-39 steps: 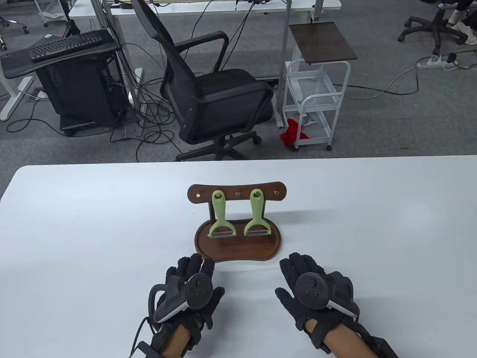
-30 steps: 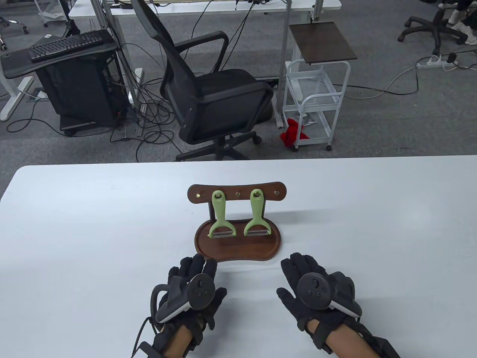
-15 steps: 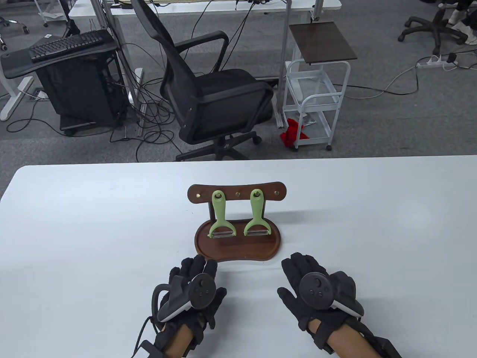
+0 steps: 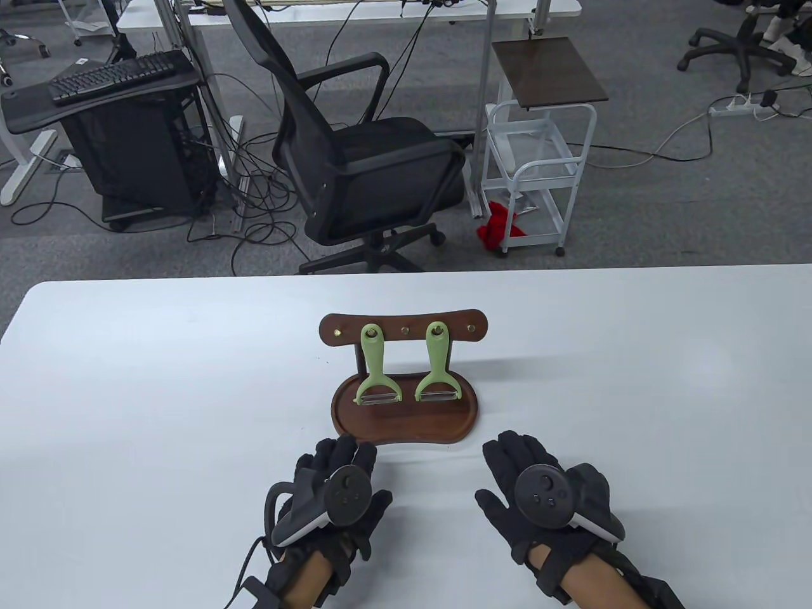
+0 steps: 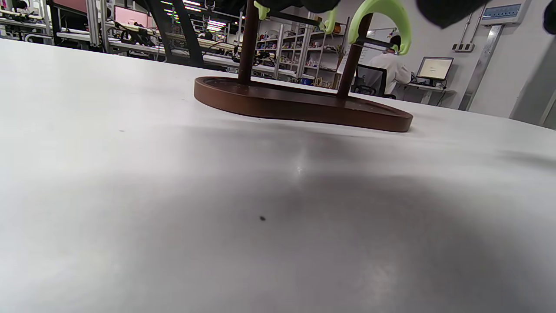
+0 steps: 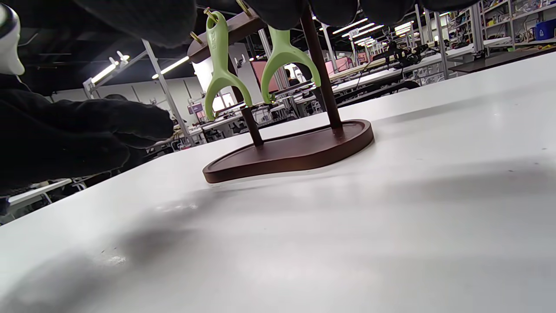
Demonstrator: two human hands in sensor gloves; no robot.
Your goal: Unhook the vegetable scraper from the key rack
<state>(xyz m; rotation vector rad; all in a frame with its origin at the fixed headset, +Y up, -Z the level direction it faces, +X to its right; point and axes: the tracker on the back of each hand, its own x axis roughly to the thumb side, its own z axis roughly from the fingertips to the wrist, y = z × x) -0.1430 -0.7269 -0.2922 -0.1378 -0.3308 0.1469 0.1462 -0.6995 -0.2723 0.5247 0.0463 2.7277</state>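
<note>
A dark wooden key rack (image 4: 403, 328) stands mid-table on its tray-shaped base (image 4: 406, 426). Two green vegetable scrapers hang from its hooks, one on the left (image 4: 374, 368) and one on the right (image 4: 436, 365). My left hand (image 4: 342, 463) lies flat on the table, fingers spread, fingertips just short of the base's front left edge. My right hand (image 4: 502, 472) lies flat and open to the right of the base. Neither hand holds anything. In the right wrist view both scrapers (image 6: 221, 74) hang above the base (image 6: 295, 152). In the left wrist view the base (image 5: 299, 106) is close ahead.
The white table (image 4: 127, 380) stretches wide on both sides of the rack. Beyond its far edge stand a black office chair (image 4: 355, 152) and a white cart (image 4: 539, 171) on the floor.
Both hands have drifted slightly to the right and stay flat on the table. The rack and scrapers have not moved.
</note>
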